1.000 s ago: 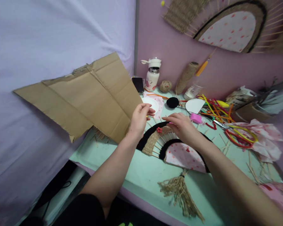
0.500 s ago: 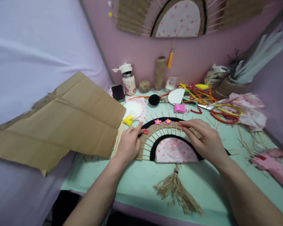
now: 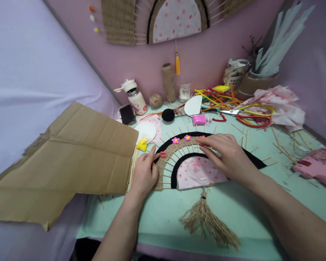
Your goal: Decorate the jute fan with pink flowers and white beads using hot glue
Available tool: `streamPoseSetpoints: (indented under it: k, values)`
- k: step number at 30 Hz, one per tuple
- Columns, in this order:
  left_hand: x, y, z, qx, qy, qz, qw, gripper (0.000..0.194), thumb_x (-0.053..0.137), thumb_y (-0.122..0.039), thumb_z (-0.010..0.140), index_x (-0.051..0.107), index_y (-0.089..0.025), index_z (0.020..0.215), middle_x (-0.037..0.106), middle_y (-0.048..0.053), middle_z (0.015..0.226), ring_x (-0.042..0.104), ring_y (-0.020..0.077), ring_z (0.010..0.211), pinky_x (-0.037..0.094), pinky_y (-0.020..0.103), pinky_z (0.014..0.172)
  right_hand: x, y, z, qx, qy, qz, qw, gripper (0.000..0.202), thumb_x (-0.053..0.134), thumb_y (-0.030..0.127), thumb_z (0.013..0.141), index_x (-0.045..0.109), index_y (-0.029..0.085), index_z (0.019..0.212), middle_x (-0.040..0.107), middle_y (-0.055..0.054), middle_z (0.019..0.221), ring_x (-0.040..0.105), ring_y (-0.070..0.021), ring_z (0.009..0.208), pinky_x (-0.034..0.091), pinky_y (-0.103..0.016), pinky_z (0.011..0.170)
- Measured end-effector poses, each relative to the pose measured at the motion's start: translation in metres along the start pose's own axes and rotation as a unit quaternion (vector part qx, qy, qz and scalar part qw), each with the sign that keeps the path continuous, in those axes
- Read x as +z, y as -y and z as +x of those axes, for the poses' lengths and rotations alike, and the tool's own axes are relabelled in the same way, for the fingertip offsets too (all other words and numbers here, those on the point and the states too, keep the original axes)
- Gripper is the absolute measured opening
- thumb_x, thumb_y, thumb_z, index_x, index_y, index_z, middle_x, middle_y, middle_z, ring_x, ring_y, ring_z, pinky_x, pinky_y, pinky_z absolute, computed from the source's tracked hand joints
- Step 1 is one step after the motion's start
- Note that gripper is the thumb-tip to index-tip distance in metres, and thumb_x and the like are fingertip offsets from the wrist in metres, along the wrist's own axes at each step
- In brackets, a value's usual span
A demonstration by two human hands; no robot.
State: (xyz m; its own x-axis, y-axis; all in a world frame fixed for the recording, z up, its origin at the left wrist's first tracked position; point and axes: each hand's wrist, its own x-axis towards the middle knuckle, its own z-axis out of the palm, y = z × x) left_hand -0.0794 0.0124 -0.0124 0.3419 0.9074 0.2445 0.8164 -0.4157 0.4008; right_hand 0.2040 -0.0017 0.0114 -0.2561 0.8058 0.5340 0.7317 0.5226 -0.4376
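Observation:
A half-round fan of woven twine, thin sticks and black edging lies on the table. Pink flowers with yellow centres sit on its woven band, and a coral flower is at its left. My left hand rests at the fan's left edge, index finger stretched beside that flower. My right hand reaches over the band's top, its thumb and fingertips slightly apart. Another coral flower shows just behind these fingers, partly hidden. A twine tassel hangs from the fan's lower edge.
Cardboard lies at the left. Scissors, coloured pipe cleaners, a bottle, a pink packet and yellow clay are behind the fan. A pink glue gun and loose sticks lie right.
The view has shifted, so the scene sits further left. My right fingertips have slid slightly off the coral flower at the top, now seen behind them. My left hand stays at the edge.

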Motion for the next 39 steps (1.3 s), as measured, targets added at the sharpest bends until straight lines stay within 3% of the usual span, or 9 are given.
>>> streamPoseSetpoints:
  k: [14, 24, 30, 36, 39]
  values:
    - [0.0039, 0.0033, 0.0011, 0.014, 0.010, -0.002, 1.000, 0.065, 0.044, -0.008, 0.085, 0.031, -0.019, 0.148, 0.069, 0.005, 0.120, 0.056, 0.0228, 0.103, 0.046, 0.041, 0.093, 0.0030, 0.0004, -0.0007, 0.014, 0.050, -0.028, 0.998, 0.028, 0.048, 0.021, 0.097, 0.059, 0.019, 0.123, 0.072, -0.008, 0.108, 0.064, -0.0236, 0.095, 0.038, -0.041, 0.085]
    - [0.0042, 0.0045, -0.0002, 0.007, -0.036, -0.018, 0.999, 0.060, 0.045, -0.011, 0.088, 0.034, -0.019, 0.146, 0.069, 0.005, 0.120, 0.056, 0.0212, 0.112, 0.045, 0.041, 0.098, 0.0036, -0.0011, 0.0000, 0.022, 0.053, -0.030, 0.998, 0.027, 0.048, 0.022, 0.097, 0.060, 0.018, 0.122, 0.072, -0.007, 0.108, 0.065, -0.0233, 0.095, 0.037, -0.040, 0.085]
    - [0.0037, 0.0018, 0.0003, 0.014, -0.014, -0.032, 0.999, 0.060, 0.045, -0.012, 0.088, 0.033, -0.019, 0.146, 0.071, 0.004, 0.117, 0.057, 0.0205, 0.115, 0.045, 0.041, 0.099, 0.0038, -0.0008, 0.0002, 0.018, 0.055, -0.034, 0.998, 0.028, 0.049, 0.021, 0.097, 0.060, 0.018, 0.122, 0.072, -0.008, 0.111, 0.065, -0.0227, 0.098, 0.038, -0.039, 0.085]
    - [0.0046, 0.0056, -0.0010, -0.002, -0.044, -0.039, 0.998, 0.057, 0.045, -0.013, 0.088, 0.037, -0.020, 0.144, 0.069, 0.007, 0.120, 0.059, 0.0205, 0.114, 0.046, 0.041, 0.099, 0.0032, -0.0016, -0.0001, 0.019, 0.057, -0.032, 0.998, 0.027, 0.047, 0.021, 0.097, 0.060, 0.019, 0.121, 0.072, -0.008, 0.111, 0.066, -0.0231, 0.097, 0.038, -0.041, 0.085]
    - [0.0044, 0.0026, 0.0000, 0.013, -0.032, -0.044, 0.998, 0.055, 0.043, -0.014, 0.090, 0.037, -0.021, 0.144, 0.066, 0.008, 0.125, 0.055, 0.0212, 0.122, 0.043, 0.043, 0.104, 0.0029, -0.0013, 0.0002, 0.024, 0.063, -0.030, 0.997, 0.028, 0.046, 0.022, 0.098, 0.059, 0.020, 0.122, 0.072, -0.009, 0.113, 0.066, -0.0232, 0.099, 0.038, -0.040, 0.086]
